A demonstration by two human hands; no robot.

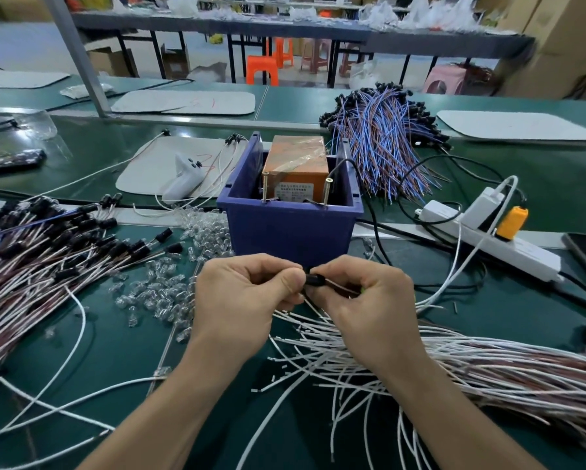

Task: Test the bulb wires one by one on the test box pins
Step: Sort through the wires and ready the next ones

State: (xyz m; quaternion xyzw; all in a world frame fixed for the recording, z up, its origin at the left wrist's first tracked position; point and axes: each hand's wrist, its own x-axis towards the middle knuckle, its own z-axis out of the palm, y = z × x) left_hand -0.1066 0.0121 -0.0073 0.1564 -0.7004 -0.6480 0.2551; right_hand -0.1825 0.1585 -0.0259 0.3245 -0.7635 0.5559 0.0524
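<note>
A blue plastic bin (289, 228) in the middle of the bench holds an orange test box (296, 161). Two upright screw pins (265, 186) (327, 191) stand at the bin's front. Just in front of the bin, my left hand (240, 300) and my right hand (369, 300) meet. Both pinch one black bulb socket (315, 279) between their fingertips. Its thin white and brown wires trail under my right hand. A pile of white and brown wires (471, 361) lies on the right. Wires fitted with black sockets (47, 249) lie on the left.
Loose clear bulbs (162, 293) are scattered left of my hands. A bundle of blue and brown wires (383, 137) lies behind the bin. A white power strip (508, 245) with plugs sits at the right. A white handheld tool (183, 179) rests on a grey mat.
</note>
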